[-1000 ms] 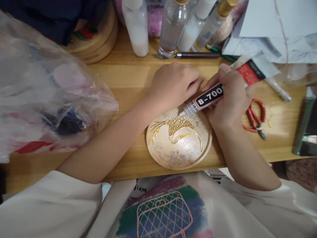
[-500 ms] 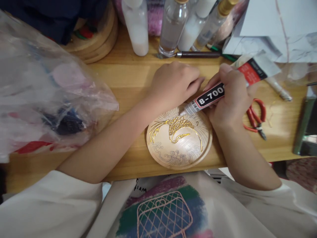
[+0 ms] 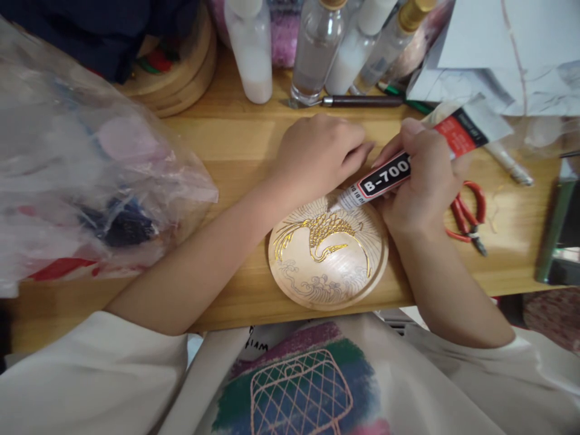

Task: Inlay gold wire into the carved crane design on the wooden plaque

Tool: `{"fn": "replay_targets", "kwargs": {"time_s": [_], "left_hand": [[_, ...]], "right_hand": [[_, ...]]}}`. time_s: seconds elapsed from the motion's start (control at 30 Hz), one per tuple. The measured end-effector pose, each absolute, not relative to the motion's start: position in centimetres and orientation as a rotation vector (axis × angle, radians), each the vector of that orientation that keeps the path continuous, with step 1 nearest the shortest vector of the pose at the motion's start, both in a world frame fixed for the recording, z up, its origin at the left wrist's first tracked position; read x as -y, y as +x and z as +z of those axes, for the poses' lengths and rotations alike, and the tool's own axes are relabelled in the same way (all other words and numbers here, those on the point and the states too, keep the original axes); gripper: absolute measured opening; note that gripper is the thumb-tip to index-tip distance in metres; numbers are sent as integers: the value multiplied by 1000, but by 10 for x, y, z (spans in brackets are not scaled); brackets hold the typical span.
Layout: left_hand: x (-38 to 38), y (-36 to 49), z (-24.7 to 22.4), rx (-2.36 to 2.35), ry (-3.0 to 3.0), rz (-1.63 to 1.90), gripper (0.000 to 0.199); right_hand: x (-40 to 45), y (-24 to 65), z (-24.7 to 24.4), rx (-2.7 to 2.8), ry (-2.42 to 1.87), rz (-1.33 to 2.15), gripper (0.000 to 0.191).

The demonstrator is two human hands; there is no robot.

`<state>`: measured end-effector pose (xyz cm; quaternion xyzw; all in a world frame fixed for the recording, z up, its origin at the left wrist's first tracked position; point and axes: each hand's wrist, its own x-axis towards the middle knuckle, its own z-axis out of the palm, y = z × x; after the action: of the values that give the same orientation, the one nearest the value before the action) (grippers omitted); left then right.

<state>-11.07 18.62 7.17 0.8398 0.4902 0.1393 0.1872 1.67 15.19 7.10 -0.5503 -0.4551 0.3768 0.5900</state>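
Note:
My right hand (image 3: 419,175) grips a tube of glue (image 3: 385,176) marked B-7000, tilted down to the left. Its nozzle tip meets, or is just above, the upper part of a round wooden plaque (image 3: 299,293). On the plaque a crane (image 3: 333,226) is outlined in shiny gold wire, with printed wave lines below and fine feather lines above. My left hand (image 3: 324,148) rests at the plaque's far edge, its fingers curled and pointing right toward the tube. Whatever those fingers may hold is hidden.
Red-handled pliers (image 3: 466,211) lie right of my right hand. Several bottles (image 3: 317,54) stand at the back, behind a dark-handled craft knife (image 3: 365,101). A clear plastic bag (image 3: 136,151) fills the left, beside round wooden boxes (image 3: 181,78). Papers (image 3: 512,36) lie back right.

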Motion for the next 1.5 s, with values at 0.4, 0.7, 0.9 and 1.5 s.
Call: {"fn": "replay_targets", "kwargs": {"time_s": [0.4,0.7,0.9,1.5], "left_hand": [[-187,-111,71,-1380,2360,359,34],[-187,-111,73,-1386,2348,379,39],[-186,-111,72,-1371,2340,413,38],[-189,-108,69,-1375,2310,461,41]], "right_hand": [[-152,16,73,1052,-1234,896,35],[-152,15,73,1025,-1224,926,33],[-153,16,70,1038,-1244,872,33],[-151,15,74,1028,-1221,955,33]]}}
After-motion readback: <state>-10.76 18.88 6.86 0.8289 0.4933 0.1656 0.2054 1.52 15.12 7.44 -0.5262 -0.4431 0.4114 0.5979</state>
